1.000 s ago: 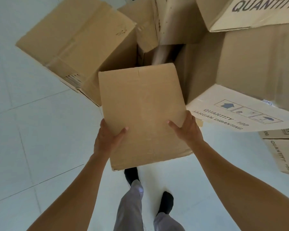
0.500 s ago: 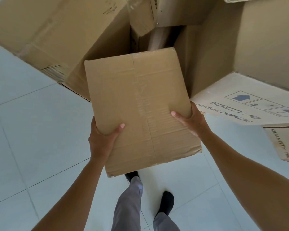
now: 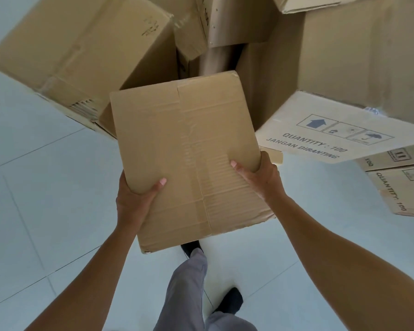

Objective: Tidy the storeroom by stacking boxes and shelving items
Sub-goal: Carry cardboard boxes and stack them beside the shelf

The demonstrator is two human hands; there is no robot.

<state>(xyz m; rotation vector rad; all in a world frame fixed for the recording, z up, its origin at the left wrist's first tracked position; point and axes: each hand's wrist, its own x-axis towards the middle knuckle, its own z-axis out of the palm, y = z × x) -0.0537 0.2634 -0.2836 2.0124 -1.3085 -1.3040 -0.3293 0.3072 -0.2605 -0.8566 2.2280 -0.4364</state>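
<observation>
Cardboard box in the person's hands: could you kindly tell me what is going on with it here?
A person holds a taped cardboard box up off the tiled floor with both hands. The left hand grips its left edge and the right hand its right edge, thumbs on top. It faces a pile of larger cartons, a printed carton on the right and a plain carton on the left. It is not yet set down.

Tan box [image 3: 187, 149], pale tile floor [image 3: 41, 187], grey trousers [image 3: 187, 290].
</observation>
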